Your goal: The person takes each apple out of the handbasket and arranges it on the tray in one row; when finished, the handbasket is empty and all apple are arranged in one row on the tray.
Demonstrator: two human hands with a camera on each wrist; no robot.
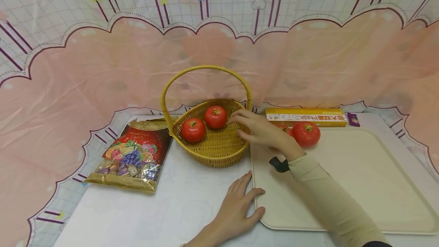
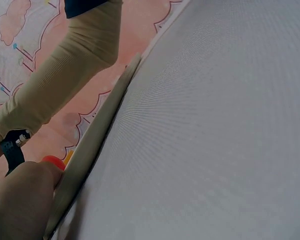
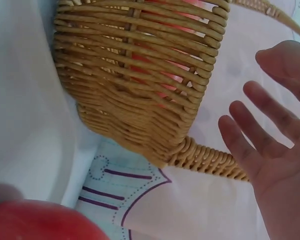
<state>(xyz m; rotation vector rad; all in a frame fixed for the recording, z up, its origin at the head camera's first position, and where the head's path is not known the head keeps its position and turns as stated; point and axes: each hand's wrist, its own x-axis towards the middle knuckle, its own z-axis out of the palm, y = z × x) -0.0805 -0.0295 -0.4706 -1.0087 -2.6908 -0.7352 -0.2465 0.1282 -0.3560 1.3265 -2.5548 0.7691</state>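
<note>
My right hand [image 1: 262, 130] reaches over the right rim of a wicker basket [image 1: 216, 159], fingers loosely bent and nothing in them. Inside the basket lie two tomatoes, one at the left [image 1: 193, 130] and one behind it [image 1: 216, 117]. In the right wrist view, spread fingers [image 3: 267, 137] hover beside the basket wall [image 3: 135, 65]. My left hand [image 1: 236, 207] rests at the left edge of a beige tray [image 1: 363, 186], fingers extended along its rim. At the tray's back left sits a tomato [image 1: 306, 134]; another beside it is partly hidden by my right hand.
A bag of mixed fruit candy [image 1: 133, 155] lies left of the basket. Behind the tray stands a yellow pasta box [image 1: 306, 117], with a small purple packet [image 1: 353, 119] at its right end. A patterned cloth [image 1: 219, 48] hangs behind the table.
</note>
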